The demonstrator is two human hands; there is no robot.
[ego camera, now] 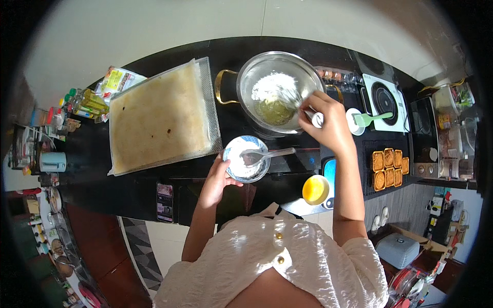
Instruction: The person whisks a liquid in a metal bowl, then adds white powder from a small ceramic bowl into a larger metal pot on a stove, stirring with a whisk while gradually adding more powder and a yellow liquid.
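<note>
My left hand grips a blue-patterned bowl by its left side. White powder fills part of the bowl, and a clear spoon rests in it with its handle pointing right. My right hand is closed around the handle of a wire whisk, whose wires reach into a large steel pot with gold handles. Inside the pot, a heap of white powder lies beside a yellowish-green liquid. The whisk wires look blurred.
Left of the pot, a flat baked sheet lies on parchment over a perforated tray. A cup of yellow yolk stands on a kitchen scale near the front edge. To the right are a green spatula, an induction cooker and small baked cakes.
</note>
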